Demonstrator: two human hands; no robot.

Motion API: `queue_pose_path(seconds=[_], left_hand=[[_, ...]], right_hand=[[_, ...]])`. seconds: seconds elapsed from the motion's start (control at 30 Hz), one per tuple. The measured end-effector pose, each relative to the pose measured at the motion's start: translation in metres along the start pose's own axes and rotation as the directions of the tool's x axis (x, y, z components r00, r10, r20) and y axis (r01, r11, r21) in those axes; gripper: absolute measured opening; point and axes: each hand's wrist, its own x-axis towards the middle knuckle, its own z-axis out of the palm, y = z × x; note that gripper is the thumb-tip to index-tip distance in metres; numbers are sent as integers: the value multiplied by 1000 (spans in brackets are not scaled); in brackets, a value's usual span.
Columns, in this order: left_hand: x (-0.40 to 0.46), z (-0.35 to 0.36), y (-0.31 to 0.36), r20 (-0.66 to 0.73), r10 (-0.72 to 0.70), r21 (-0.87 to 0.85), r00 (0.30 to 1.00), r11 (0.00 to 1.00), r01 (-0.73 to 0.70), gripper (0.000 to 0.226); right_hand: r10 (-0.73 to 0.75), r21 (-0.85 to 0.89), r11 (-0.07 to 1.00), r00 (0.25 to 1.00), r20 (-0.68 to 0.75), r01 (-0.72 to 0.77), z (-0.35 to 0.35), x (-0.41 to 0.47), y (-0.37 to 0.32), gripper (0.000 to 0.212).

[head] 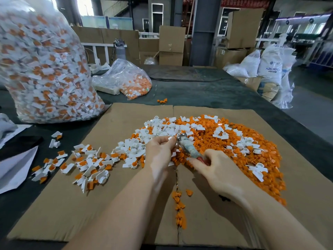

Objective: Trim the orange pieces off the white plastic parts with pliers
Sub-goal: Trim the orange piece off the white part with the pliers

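A flattened cardboard sheet (111, 204) covers the dark desk (207, 91), its near half mostly bare. A big clear bag of untrimmed parts (45, 65) stands at the left edge, cut off by the frame. The pliers (187, 147) are blurred, so how their jaws stand is unclear. The left hand (159, 152) pinches a small white plastic part (170, 138) at the pliers' tip. The right hand (216, 170) curls round the handles. An orange heap of trimmings (252, 150) spreads right; untrimmed pieces (86, 165) lie left.
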Motion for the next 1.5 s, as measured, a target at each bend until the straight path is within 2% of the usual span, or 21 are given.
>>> queue_pose_path(seconds=[0.1,0.23,0.37,0.47,0.53,0.57,0.63,0.7,0.8,0.9,1.0,1.1,1.17,1.27,1.37,1.5], left_hand=[[-4,-6,-4,9,85,97,996,992,-86,8],[-13,-12,-17,90,191,247,978,947,-207,6],[-15,-13,-26,154,265,424,952,853,-306,17],[-14,-14,-27,195,266,465,944,822,-327,22],[-13,-14,-29,197,265,488,944,809,-329,19],[-13,-14,-29,197,264,492,944,806,-328,14],[-14,-14,-28,205,272,502,940,796,-339,8],[-14,-14,-28,220,278,514,935,782,-353,11],[-15,-15,-27,253,276,536,927,758,-371,10],[-16,-15,-28,265,285,580,921,716,-389,10],[-18,-14,-28,248,302,601,921,698,-390,9],[-23,-15,-28,166,345,573,924,728,-375,12],[-25,-23,-24,97,404,600,910,706,-377,18],[-19,-49,-11,3,519,718,855,594,-364,21],[-8,-83,2,-107,592,856,799,463,-229,20],[0,-105,8,-179,548,944,817,329,-14,18]], right_hand=[[16,47,999,995,-99,-11,3,4,14,36],[43,-198,974,943,-331,-114,2,16,33,39],[12,-495,849,944,-328,-183,4,28,48,52],[39,-565,796,950,-309,-216,7,30,52,63],[-14,-609,767,943,-332,-204,10,26,49,61],[-89,-585,798,932,-350,-144,13,25,46,54],[-297,-446,888,877,-378,109,21,20,40,36],[-446,-308,887,813,-374,345,31,14,32,26],[-528,-213,849,787,-320,483,38,8,27,20],[-550,-221,835,767,-330,504,39,8,27,9],[-536,-221,844,765,-356,489,41,8,27,11],[-498,-212,867,770,-399,451,42,8,29,12],[-482,-212,876,770,-418,434,42,9,30,9],[-473,-212,881,766,-436,423,44,9,32,5],[-459,-214,888,772,-440,406,45,9,32,3],[-444,-213,896,774,-451,390,46,10,32,4]])
